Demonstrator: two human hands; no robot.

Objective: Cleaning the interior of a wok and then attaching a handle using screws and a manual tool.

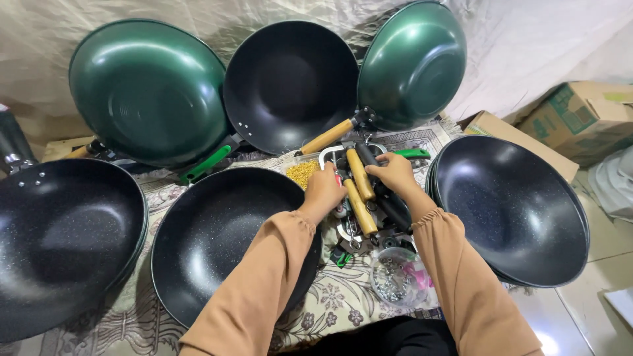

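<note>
The wooden handles (361, 191) lie in a loose pile on the patterned mat (330, 300), in the middle between the woks, with black handles (389, 204) mixed in. The left hand (324, 190) is closed on something small with a red tip at the pile's left edge; what it is I cannot tell. The right hand (395, 173) is curled over the far end of a black handle, gripping it. To work well here, I judge it best to keep one handle pinned steady with the right hand and lift it clear of its neighbours, so the pile does not shift. Just near of the pile sits a clear tub of screws (395, 277), and on its far left a tray of yellow bits (303, 173). A black wok (217, 237) lies left of the arms, another (514, 211) at right, and green woks (148, 89) lean against the sheet at the far side.
</note>
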